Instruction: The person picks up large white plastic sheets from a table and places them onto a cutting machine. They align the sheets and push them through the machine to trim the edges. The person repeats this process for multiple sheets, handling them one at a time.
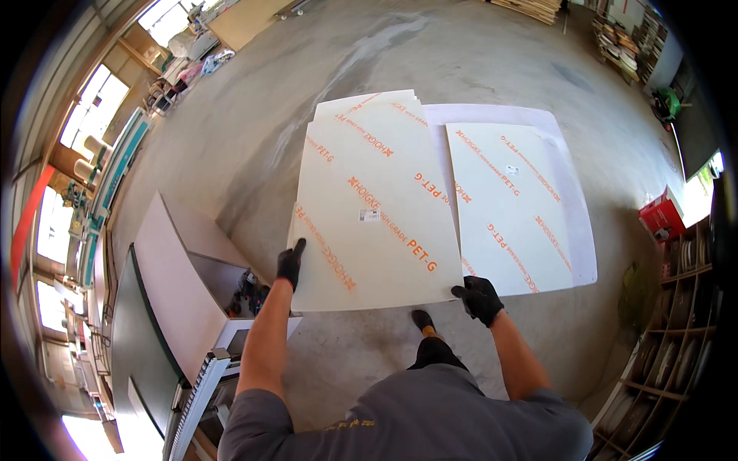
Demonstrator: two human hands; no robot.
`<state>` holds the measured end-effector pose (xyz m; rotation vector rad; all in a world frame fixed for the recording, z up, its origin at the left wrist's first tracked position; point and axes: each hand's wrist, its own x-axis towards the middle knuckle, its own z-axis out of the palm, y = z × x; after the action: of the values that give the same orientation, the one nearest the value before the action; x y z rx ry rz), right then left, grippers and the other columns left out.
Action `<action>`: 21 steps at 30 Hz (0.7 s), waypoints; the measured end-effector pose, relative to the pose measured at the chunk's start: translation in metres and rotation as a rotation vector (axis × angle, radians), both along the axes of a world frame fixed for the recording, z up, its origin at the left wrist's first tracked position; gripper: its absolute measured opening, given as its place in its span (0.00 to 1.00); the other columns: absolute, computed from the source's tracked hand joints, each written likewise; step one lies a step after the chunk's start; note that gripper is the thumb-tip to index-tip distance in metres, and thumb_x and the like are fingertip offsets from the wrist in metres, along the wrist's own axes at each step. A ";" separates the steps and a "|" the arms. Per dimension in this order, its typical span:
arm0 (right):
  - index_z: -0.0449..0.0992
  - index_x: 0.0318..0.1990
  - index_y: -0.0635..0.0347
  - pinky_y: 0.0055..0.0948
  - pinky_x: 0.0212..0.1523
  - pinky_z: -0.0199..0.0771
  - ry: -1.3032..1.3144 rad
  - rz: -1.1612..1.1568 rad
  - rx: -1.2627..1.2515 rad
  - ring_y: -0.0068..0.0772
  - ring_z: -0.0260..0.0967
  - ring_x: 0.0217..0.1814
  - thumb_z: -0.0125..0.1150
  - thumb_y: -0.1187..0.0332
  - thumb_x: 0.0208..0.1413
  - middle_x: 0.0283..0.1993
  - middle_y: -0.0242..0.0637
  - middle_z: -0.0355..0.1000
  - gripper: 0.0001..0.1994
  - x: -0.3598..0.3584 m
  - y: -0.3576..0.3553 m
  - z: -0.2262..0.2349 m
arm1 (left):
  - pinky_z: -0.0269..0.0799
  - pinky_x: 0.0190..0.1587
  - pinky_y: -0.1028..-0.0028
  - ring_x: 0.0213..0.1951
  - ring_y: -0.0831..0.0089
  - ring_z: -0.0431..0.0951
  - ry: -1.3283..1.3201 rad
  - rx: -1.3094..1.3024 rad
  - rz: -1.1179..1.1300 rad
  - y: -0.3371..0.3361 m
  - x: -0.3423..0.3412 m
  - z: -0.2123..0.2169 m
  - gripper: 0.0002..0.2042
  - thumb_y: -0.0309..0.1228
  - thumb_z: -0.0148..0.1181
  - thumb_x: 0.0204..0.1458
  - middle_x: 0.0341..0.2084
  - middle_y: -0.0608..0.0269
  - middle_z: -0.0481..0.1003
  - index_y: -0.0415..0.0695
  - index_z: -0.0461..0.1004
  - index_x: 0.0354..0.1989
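Note:
Both my hands wear black gloves. A large pale panel (pixel 373 257) with orange diagonal print and a small white label lies in front of me, its far end on top of other panels (pixel 373 98) of the same look. At its near left edge my left hand (pixel 289 265) is closed, thumb on the upper face and fingers partly hidden. My right hand (pixel 481 301) pinches the near right corner. To the right, a smaller printed panel (pixel 530 215) rests on a wide white sheet (pixel 580 230).
On my left stand a pale workbench (pixel 173 284) with tools on its shelf (pixel 250 292) and a metal rail (pixel 201 396). A compartment rack (pixel 653 392) and red box (pixel 661 217) are on the right. Stacked boards (pixel 530 8) lie far off on the concrete floor (pixel 254 100).

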<state>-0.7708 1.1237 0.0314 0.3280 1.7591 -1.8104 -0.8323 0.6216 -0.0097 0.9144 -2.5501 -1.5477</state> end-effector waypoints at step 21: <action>0.74 0.30 0.59 0.27 0.25 0.66 0.057 1.009 0.185 0.24 0.65 0.20 0.59 0.58 0.57 0.19 0.34 0.66 0.13 0.012 -0.207 0.028 | 0.71 0.49 0.64 0.48 0.56 0.75 -0.215 -0.259 -0.553 0.064 0.388 -0.169 0.18 0.45 0.49 0.60 0.47 0.51 0.75 0.47 0.76 0.48</action>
<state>-0.7591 0.9162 0.0595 -0.4822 1.6599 -0.9335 -0.4446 0.6856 -0.1787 0.3784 -3.2560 -1.1983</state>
